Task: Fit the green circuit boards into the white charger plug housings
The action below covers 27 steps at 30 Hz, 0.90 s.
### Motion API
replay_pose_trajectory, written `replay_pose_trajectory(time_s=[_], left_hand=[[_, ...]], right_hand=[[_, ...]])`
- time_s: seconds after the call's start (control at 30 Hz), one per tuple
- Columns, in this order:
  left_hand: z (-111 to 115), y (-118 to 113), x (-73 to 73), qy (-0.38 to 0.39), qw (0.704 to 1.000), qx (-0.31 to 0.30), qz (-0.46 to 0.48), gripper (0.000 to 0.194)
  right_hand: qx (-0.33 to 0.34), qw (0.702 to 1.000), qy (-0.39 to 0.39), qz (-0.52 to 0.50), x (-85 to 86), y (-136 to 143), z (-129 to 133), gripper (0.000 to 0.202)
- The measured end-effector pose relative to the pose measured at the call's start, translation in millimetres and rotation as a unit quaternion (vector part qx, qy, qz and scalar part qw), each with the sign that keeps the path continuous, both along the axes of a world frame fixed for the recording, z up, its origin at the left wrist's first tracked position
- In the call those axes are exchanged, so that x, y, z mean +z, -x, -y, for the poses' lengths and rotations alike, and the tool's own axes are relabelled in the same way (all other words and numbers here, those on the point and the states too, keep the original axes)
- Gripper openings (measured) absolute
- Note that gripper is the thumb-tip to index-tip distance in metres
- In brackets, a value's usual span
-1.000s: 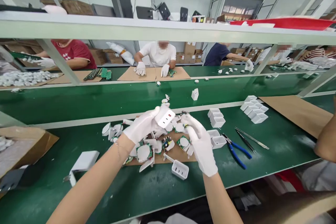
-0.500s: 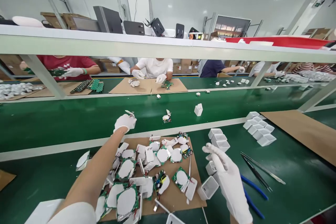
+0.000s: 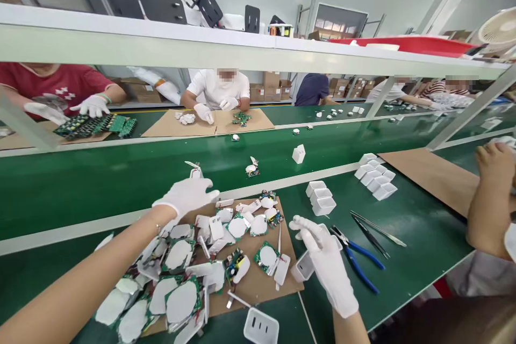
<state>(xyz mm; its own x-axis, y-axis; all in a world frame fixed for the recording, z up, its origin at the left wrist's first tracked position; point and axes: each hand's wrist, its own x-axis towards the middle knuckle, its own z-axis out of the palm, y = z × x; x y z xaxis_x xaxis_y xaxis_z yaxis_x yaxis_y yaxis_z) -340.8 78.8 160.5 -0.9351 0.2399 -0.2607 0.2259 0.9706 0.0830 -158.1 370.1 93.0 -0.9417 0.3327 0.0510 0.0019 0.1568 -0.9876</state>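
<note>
My left hand [image 3: 187, 196], in a white glove, is over the edge between belt and bench, fingers apart and holding nothing. Just behind it on the green belt stands a small circuit board [image 3: 195, 171] with a white cover piece sticking up. Below lies a heap of circuit boards with white round pads [image 3: 181, 301], mixed with white plastic plates [image 3: 216, 228]. My right hand [image 3: 322, 258], also gloved, hovers palm-down with fingers loosely extended over white plastic housings [image 3: 303, 269], which it partly hides. Nothing shows in its fingers.
Brown cardboard [image 3: 264, 293] underlies the heap. Blue-handled pliers [image 3: 358, 263] and tweezers [image 3: 371, 234] lie to the right, near rows of white housings [image 3: 374, 177]. A slotted white housing [image 3: 261, 327] is in front. A shelf [image 3: 242, 56] crosses above the belt. Co-workers sit opposite; another person's arm [image 3: 492, 193] is at right.
My left hand has let go of the circuit board, which now stands on the belt, and has drawn back toward the heap. The view has turned; a person's arm appears at right.
</note>
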Motion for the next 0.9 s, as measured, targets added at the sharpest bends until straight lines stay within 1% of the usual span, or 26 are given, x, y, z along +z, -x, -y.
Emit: replay_pose_trajectory(time_s=[0.07, 0.1, 0.13, 0.17, 0.23, 0.27, 0.3, 0.33, 0.4, 0.47, 0.57, 0.67, 0.77, 0.83, 0.9], left_hand=[[-9.3, -14.2, -3.9, -0.012, 0.999, -0.032, 0.016, 0.054], [-13.1, -20.2, -5.3, -0.020, 0.998, -0.047, 0.021, 0.057], [-16.6, -25.3, -6.6, -0.029, 0.997, -0.061, 0.025, 0.061], [-19.9, -29.8, -7.7, -0.037, 0.996, -0.075, 0.026, 0.066], [-27.1, -36.6, -10.0, -0.052, 0.993, -0.105, 0.027, 0.070], [-31.3, -39.1, -11.4, -0.058, 0.990, -0.122, 0.029, 0.070], [-36.0, -40.9, -12.9, -0.063, 0.988, -0.139, 0.030, 0.066], [-40.9, -42.0, -14.7, -0.068, 0.985, -0.154, 0.030, 0.062], [-51.0, -40.9, -18.8, -0.076, 0.983, -0.166, 0.025, 0.050], [-60.4, -35.2, -23.8, -0.082, 0.984, -0.156, 0.020, 0.040], [-71.1, -21.8, -31.4, -0.100, 0.983, -0.153, 0.028, 0.031], [-73.1, -15.8, -34.2, -0.123, 0.979, -0.162, 0.031, 0.027], [-64.1, -26.1, -26.1, -0.155, 0.975, -0.159, 0.017, 0.030], [-54.8, -38.9, -15.1, -0.180, 0.971, -0.155, 0.002, 0.034], [-46.0, -51.5, -1.9, -0.206, 0.967, -0.148, -0.018, 0.038]], right_hand=[[-0.012, 1.000, 0.007, 0.006, -3.7, -8.2, -1.7, 0.037], [-0.034, 0.999, 0.012, 0.009, -7.1, -14.2, -2.5, 0.036], [-0.070, 0.997, 0.016, 0.011, -11.8, -21.2, -3.2, 0.036], [-0.120, 0.992, 0.019, 0.010, -17.5, -28.9, -3.7, 0.036], [-0.222, 0.975, 0.022, 0.001, -30.9, -44.2, -3.9, 0.037], [-0.257, 0.966, 0.024, -0.003, -37.4, -50.7, -3.7, 0.038], [-0.276, 0.961, 0.025, -0.004, -43.0, -56.2, -3.5, 0.039], [-0.281, 0.959, 0.025, -0.004, -47.3, -60.4, -3.2, 0.040], [-0.266, 0.964, 0.016, -0.005, -50.9, -65.7, -2.5, 0.039], [-0.250, 0.968, 0.004, -0.023, -49.1, -68.6, -1.7, 0.038], [-0.236, 0.970, -0.005, -0.062, -44.3, -72.6, -1.0, 0.035], [-0.235, 0.969, -0.007, -0.075, -43.7, -79.4, -1.2, 0.034], [-0.232, 0.970, 0.004, -0.077, -43.3, -87.1, -0.9, 0.035], [-0.219, 0.973, 0.015, -0.076, -39.4, -89.8, 1.3, 0.036], [-0.189, 0.979, 0.025, -0.076, -31.1, -88.5, 6.3, 0.036]])
